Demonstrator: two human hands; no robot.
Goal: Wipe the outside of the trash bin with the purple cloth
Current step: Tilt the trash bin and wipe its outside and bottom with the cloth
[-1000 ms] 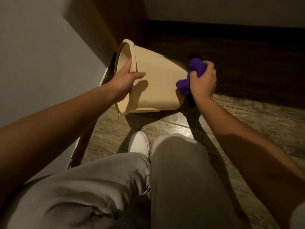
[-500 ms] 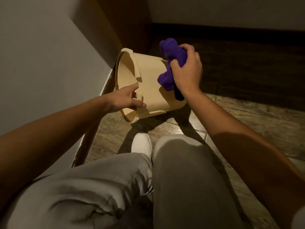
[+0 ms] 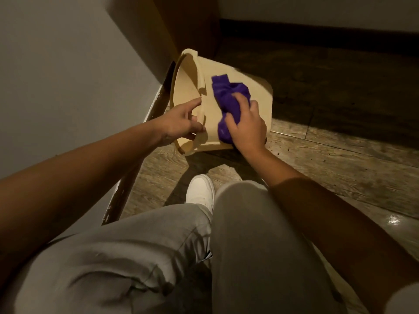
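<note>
A beige plastic trash bin lies tipped on its side on the floor, its open mouth turned left toward the wall. My left hand grips the bin's rim at the lower left, thumb on the outside and fingers inside. My right hand is shut on a bunched purple cloth and presses it against the bin's outer wall, close to the rim. The bin's base end, at the right, is in shadow.
A pale wall with a dark skirting board runs along the left. A dark wooden panel stands behind the bin. The floor is wood plank. My grey-trousered legs and a white shoe fill the foreground.
My right hand has carried the cloth from the bin's base end across its upper side, then down toward the rim. My left hand shifted its hold lower on the rim.
</note>
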